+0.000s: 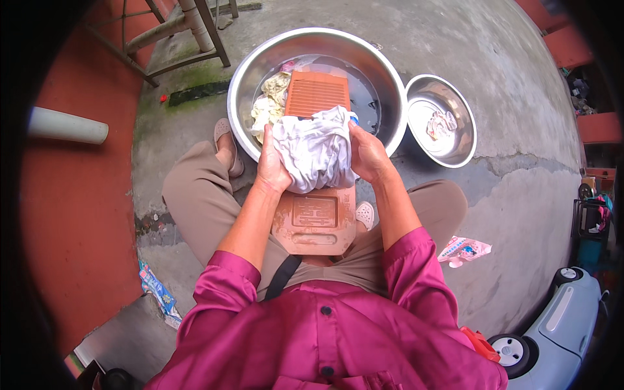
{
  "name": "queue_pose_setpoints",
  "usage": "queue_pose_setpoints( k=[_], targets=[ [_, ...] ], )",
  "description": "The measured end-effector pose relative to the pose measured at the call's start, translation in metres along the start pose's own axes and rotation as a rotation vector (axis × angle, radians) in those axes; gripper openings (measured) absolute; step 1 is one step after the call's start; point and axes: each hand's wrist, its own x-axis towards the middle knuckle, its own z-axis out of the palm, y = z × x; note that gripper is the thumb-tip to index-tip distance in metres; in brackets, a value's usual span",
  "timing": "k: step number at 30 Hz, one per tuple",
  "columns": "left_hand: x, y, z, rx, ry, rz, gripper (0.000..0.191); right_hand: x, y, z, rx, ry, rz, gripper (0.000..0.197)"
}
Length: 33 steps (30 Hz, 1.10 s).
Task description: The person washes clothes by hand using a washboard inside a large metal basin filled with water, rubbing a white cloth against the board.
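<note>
A bunched white cloth (317,151) is stretched between my two hands, over an orange-brown washboard (318,90). My left hand (274,163) grips its left side, and my right hand (366,152) has the right side, with the thumb on top. A small blue patch shows by the right thumb; what it is I cannot tell. The ridged end of the washboard leans inside a large metal basin (235,97) of water. Its flat handle end, with a raised pattern and a slot, rests between my thighs. Pale yellow wet cloth (269,105) lies in the basin, left of the board.
A smaller metal basin (465,151) with a crumpled light cloth (441,125) stands right of the large one. A pink packet (465,249) and a blue packet (158,290) lie on the concrete. A metal frame (187,63) is upper left; a light-blue toy car (560,326) lower right.
</note>
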Motion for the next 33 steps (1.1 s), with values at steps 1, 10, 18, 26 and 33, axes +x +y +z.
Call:
queue_pose_setpoints(
  k=[1, 10, 18, 26, 33],
  targets=[
    [0.000, -0.005, 0.004, 0.002, -0.008, -0.004, 0.060, -0.007, -0.004, 0.003, -0.013, -0.038, 0.007, 0.035],
    [-0.007, -0.023, -0.015, 0.469, 0.123, 0.034, 0.040, -0.004, 0.007, 0.000, -0.373, 0.213, -0.219, 0.018],
    [-0.013, 0.006, -0.018, 0.090, 0.009, -0.056, 0.042, -0.003, -0.008, -0.014, -0.183, 0.209, 0.023, 0.042],
    [0.003, -0.002, -0.016, 0.015, 0.244, 0.038, 0.052, -0.021, 0.045, 0.032, -0.921, 0.265, -0.429, 0.024],
    [-0.004, -0.055, -0.010, 0.225, 0.327, 0.123, 0.025, 0.021, 0.039, 0.041, -1.451, 0.605, -0.472, 0.022]
  ],
)
